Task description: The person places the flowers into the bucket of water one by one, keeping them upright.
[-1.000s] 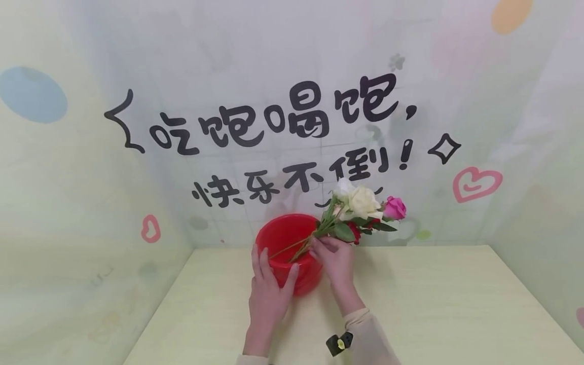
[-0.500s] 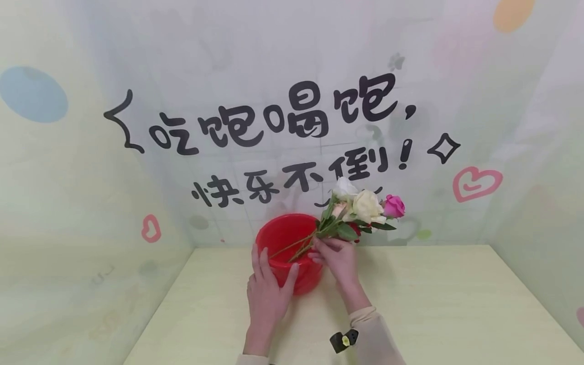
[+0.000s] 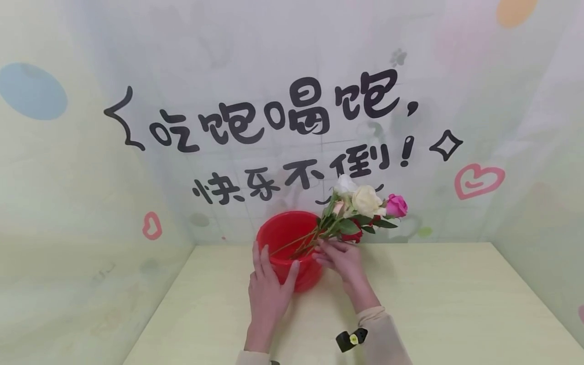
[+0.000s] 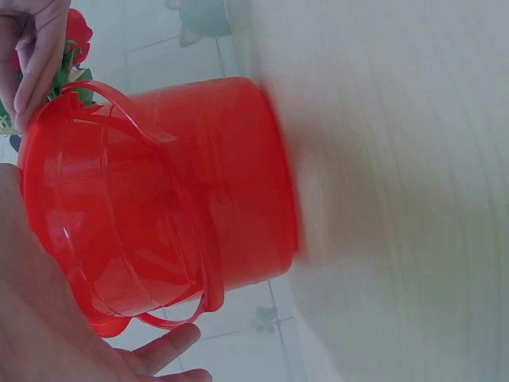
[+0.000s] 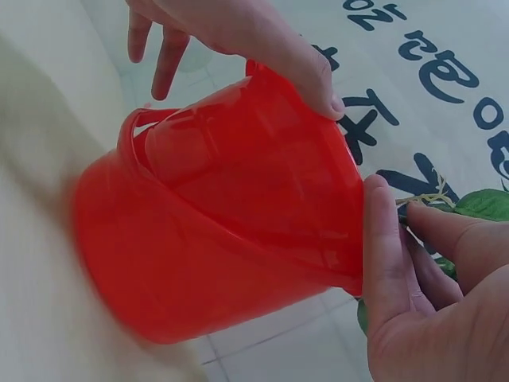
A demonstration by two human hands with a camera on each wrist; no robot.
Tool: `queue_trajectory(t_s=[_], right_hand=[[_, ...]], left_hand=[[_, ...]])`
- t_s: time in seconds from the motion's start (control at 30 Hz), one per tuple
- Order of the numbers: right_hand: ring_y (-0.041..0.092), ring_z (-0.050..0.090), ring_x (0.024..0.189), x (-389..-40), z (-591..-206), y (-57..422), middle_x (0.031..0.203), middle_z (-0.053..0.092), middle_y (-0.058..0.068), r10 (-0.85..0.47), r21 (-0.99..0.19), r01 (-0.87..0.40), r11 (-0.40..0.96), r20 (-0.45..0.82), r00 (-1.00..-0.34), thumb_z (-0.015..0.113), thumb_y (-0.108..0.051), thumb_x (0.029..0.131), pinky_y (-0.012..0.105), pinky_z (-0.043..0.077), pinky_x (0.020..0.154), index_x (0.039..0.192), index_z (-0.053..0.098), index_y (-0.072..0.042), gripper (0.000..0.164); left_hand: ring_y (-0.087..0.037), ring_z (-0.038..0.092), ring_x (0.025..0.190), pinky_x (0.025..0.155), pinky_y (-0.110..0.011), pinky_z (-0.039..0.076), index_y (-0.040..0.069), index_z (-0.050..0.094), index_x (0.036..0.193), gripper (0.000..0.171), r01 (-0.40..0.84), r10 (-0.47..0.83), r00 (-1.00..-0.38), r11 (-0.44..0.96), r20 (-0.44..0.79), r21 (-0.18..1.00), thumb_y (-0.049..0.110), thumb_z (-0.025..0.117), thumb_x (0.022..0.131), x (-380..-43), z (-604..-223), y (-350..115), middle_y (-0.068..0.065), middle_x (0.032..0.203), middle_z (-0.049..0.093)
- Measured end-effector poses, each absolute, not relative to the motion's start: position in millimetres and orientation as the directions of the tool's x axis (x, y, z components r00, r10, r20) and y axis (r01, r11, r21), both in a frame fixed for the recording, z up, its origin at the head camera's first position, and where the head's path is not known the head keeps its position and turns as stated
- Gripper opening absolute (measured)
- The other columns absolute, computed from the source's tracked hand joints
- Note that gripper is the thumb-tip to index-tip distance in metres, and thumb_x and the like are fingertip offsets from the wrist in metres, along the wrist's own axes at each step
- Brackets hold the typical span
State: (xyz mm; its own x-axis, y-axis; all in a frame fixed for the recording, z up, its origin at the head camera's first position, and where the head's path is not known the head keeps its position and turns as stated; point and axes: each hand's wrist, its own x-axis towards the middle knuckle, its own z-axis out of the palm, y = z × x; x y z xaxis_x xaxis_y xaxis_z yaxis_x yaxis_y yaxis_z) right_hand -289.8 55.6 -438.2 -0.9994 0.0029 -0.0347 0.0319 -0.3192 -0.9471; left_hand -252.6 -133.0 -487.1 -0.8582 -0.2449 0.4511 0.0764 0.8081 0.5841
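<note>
In the head view, a red plastic bucket (image 3: 285, 228) stands on the table. My left hand (image 3: 269, 299) holds it at the near left, thumb on the front rim and fingers along the left side. My right hand (image 3: 344, 266) pinches the stems of a bunch of roses (image 3: 366, 200) at the bucket's right rim. The blooms are white, cream, pale pink, magenta and red, leaning to the right outside the bucket. Several stem ends lie inside it. In the left wrist view the bucket's handle (image 4: 211, 255) hangs down against its side. The right wrist view shows green leaves (image 5: 483, 204) beyond my fingers.
The pale wooden table (image 3: 447, 304) extends to both sides and toward me. Behind it rises a light wall cloth (image 3: 255, 50) with black lettering, close to the bucket and blooms. Further cloth encloses the left and right sides.
My right hand and forearm have shifted slightly right, still pinching the stems. The blooms have turned a little. My left hand and the bucket stay in nearly the same place.
</note>
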Motion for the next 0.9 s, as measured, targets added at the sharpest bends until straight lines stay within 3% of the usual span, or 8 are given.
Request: queue_trajectory(t_s=[0.6, 0.73, 0.9], right_hand=[[0.025, 0.08, 0.084, -282, -440, 63, 0.096, 0.077, 0.015, -0.014, -0.938, 0.064, -0.339, -0.063, -0.998, 0.076, -0.017, 0.099, 0.032, 0.064, 0.078, 0.121, 0.072, 0.008, 0.033], [0.028, 0.08, 0.086, -276, -440, 66, 0.099, 0.076, 0.017, -0.057, -0.965, 0.061, -0.254, -0.048, -0.997, 0.076, -0.022, 0.1, 0.034, 0.064, 0.079, 0.119, 0.072, 0.007, 0.035], [0.031, 0.079, 0.09, -263, -437, 81, 0.106, 0.074, 0.02, -0.209, -0.999, -0.029, -0.022, 0.033, -0.977, 0.068, -0.028, 0.105, 0.038, 0.064, 0.081, 0.118, 0.072, 0.005, 0.036]], left_hand=[[-0.037, 0.056, 0.126, 0.095, -0.056, 0.058, 0.014, 0.022, 0.167, 0.107, 0.092, -0.239, -0.853, 0.806, 0.464, 0.584, 0.056, 0.08, 0.087, -253, -490, -131, -0.003, 0.176, 0.011], [-0.038, 0.057, 0.123, 0.092, -0.057, 0.059, 0.014, 0.023, 0.167, 0.106, 0.095, -0.244, -0.846, 0.806, 0.474, 0.584, 0.056, 0.08, 0.087, -254, -491, -132, -0.003, 0.175, 0.013], [-0.039, 0.058, 0.122, 0.089, -0.055, 0.061, 0.014, 0.021, 0.167, 0.106, 0.083, -0.234, -0.861, 0.811, 0.451, 0.578, 0.056, 0.079, 0.088, -251, -490, -132, -0.004, 0.175, 0.013]])
